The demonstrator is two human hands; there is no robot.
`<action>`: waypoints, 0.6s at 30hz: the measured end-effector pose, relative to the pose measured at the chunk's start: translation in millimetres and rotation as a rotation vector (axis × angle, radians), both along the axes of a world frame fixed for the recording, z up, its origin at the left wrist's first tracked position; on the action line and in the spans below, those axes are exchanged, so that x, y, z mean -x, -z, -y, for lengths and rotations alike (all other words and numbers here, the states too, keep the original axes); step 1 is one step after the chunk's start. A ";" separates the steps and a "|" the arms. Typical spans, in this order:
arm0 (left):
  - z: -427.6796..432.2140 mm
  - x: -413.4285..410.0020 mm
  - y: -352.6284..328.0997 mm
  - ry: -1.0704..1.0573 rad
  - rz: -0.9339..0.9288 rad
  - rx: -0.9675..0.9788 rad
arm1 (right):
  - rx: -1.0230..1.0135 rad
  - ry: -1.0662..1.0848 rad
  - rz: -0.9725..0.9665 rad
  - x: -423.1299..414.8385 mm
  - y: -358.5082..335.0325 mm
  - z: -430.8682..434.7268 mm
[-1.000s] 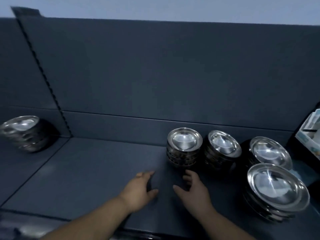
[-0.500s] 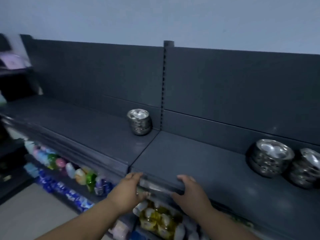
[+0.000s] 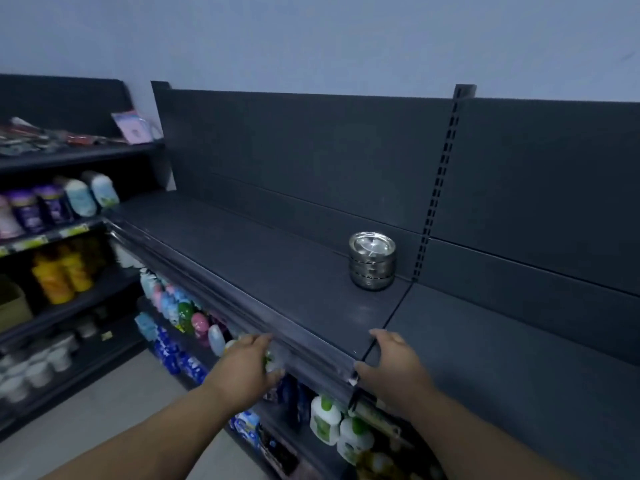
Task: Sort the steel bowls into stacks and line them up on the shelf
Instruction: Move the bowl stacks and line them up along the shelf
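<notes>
A dark grey shelf (image 3: 277,271) runs from the far left toward the near right, with a back panel behind it and a slotted upright (image 3: 433,202) where 2 shelf boards meet. 1 stack of steel bowls (image 3: 372,260) stands at the back edge of the left board, just beside that upright and close to the seam between the boards. The stack looks about 4 bowls high, though the exact count is hard to tell; the top bowl faces up and shines.

Both hands are at the front edge of the shelf, well apart from the stack. The left hand (image 3: 247,370) is loosely curled, fingers bent against the clear price strip (image 3: 221,296) along the front lip; it holds no bowl. The right hand (image 3: 393,367) rests on the front corner where the seam reaches the edge, fingers on top of the board and thumb below the lip, and it too holds no bowl.

Below the shelf, lower racks carry bottles (image 3: 325,420) and packets in many colours.
</notes>
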State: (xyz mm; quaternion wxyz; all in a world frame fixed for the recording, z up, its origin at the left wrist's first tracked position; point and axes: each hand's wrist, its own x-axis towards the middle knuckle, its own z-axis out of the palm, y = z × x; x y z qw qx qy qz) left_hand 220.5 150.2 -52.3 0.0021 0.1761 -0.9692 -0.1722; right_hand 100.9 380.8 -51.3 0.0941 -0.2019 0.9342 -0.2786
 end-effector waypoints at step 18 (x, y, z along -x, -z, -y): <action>43.6 240.2 7.6 0.140 -0.033 -0.125 | 0.054 0.221 0.001 193.2 11.0 33.1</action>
